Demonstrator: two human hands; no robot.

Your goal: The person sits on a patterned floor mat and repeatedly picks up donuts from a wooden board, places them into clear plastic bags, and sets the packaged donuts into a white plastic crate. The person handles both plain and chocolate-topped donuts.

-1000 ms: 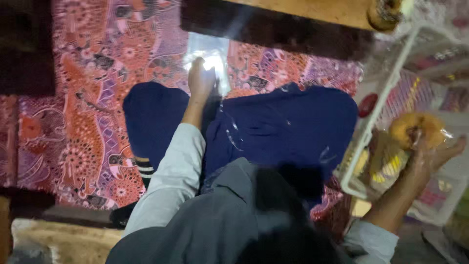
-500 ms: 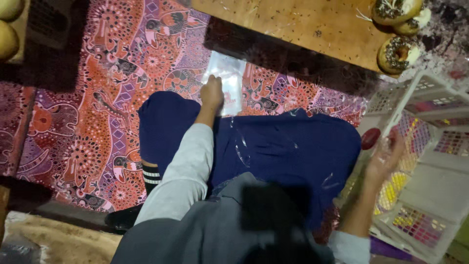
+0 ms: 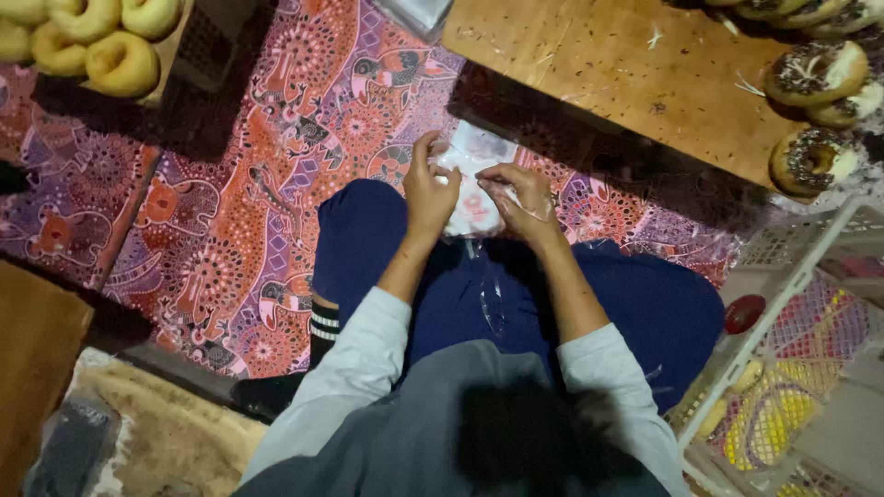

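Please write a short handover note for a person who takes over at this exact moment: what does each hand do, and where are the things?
Left hand: fingers grip the left edge of the clear plastic bag.
Right hand: fingers pinch the bag's right side.
The bag is over the lap; whether it is open or filled cannot be told.
Chocolate-topped donuts lie on the wooden board, plain donuts on a tray at top left.
White crate stands at the right, with packed items inside.

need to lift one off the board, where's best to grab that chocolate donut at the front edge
Take the chocolate donut by its plain outer sides, coming from above and the open board side. It lies flat, topping up, and other donuts crowd its far side.
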